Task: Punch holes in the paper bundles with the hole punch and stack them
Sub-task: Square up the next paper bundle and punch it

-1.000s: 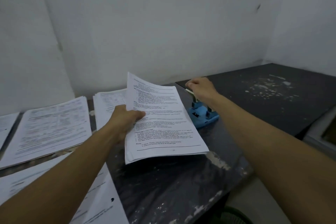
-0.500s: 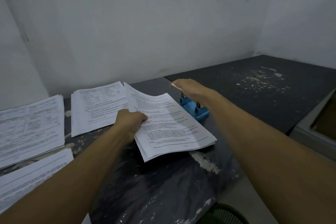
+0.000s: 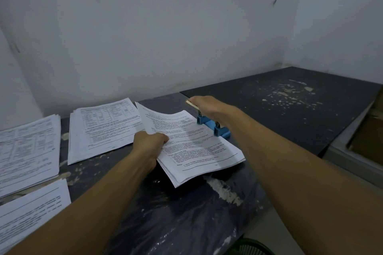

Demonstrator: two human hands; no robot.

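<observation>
While the left hand [image 3: 149,142] pinches one paper bundle [image 3: 194,147], the right hand [image 3: 209,105] presses the hole punch [image 3: 215,127]; three stacks [image 3: 103,128] lie leftward.

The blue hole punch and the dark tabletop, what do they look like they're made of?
Hole punch: blue painted metal or plastic base, hard to tell; pale lever under the right hand. Tabletop: dark matte board, its coating flaked off in pale patches.
</observation>
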